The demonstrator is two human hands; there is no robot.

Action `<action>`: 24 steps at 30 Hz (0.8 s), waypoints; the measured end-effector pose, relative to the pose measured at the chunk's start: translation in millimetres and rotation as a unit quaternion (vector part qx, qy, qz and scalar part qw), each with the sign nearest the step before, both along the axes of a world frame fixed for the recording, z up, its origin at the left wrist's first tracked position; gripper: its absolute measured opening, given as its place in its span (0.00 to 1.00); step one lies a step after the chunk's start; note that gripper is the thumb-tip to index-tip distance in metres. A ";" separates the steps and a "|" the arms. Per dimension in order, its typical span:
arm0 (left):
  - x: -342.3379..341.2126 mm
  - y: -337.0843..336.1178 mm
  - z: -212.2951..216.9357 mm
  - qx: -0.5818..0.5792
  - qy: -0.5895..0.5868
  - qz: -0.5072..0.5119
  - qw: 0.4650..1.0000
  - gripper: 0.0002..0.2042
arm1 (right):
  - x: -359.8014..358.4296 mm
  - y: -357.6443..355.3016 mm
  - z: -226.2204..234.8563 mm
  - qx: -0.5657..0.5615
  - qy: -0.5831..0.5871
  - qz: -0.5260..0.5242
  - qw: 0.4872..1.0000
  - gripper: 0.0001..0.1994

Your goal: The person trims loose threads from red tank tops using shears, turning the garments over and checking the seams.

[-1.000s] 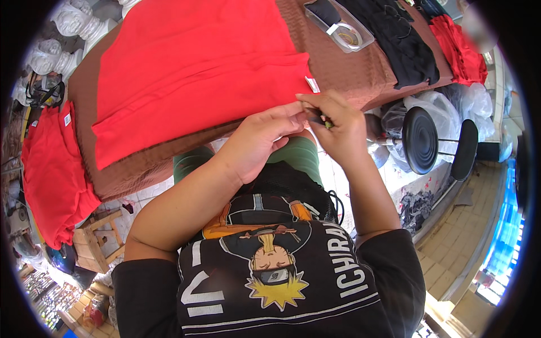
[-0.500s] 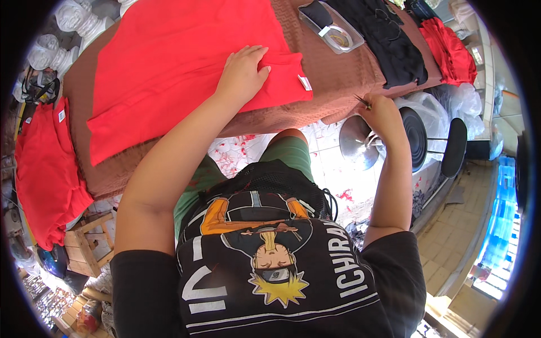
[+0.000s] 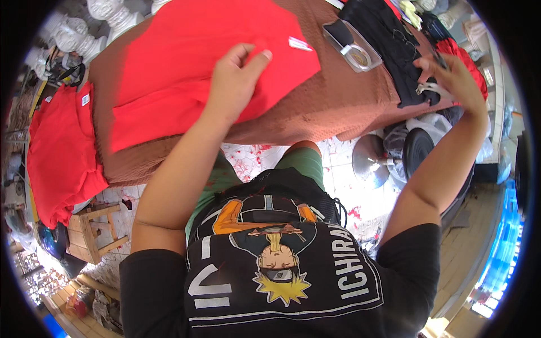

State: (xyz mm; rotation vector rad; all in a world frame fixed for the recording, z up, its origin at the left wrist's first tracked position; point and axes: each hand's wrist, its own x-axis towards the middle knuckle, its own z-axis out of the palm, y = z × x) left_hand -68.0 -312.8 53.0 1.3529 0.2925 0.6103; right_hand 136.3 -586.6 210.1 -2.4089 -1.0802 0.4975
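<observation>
My left hand point(image 3: 234, 79) rests over a bright red garment point(image 3: 169, 73) spread on the table. Its thumb stands apart from its curled fingers, and I see nothing held in it. A white label point(image 3: 300, 44) shows at the garment's right edge. Out to the right, my right hand point(image 3: 459, 84) is raised above the black cloth point(image 3: 389, 50). It grips what looks like a small pair of scissors point(image 3: 431, 89), with pale handles below the fingers and a dark tip beyond them; the fingers hide part of it.
A brown cloth point(image 3: 338, 107) covers the table. On it lies a clear plastic case point(image 3: 352, 48) with a ring-shaped item. More red garments point(image 3: 62, 152) hang at the left end. White busts point(image 3: 70, 34) stand at the back left, a wooden stool point(image 3: 90, 234) at the lower left, round metal discs point(image 3: 369, 160) at the right.
My right hand has moved up and right from the table's front edge to above the black cloth. The red garment has shifted, its label now farther back. The whole view has shifted slightly.
</observation>
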 end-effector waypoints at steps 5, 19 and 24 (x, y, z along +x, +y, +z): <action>-24.1 -27.7 8.6 -0.143 0.067 -0.113 0.981 0.10 | -98.3 85.4 -84.7 0.153 0.047 0.116 0.980 0.15; -4.8 21.5 43.4 0.178 -0.088 0.073 0.977 0.09 | -144.7 107.1 -95.4 0.341 0.163 0.159 0.912 0.06; 43.0 34.2 71.1 0.616 -0.047 0.199 0.760 0.12 | -119.2 95.8 -100.7 0.298 0.298 0.041 0.906 0.05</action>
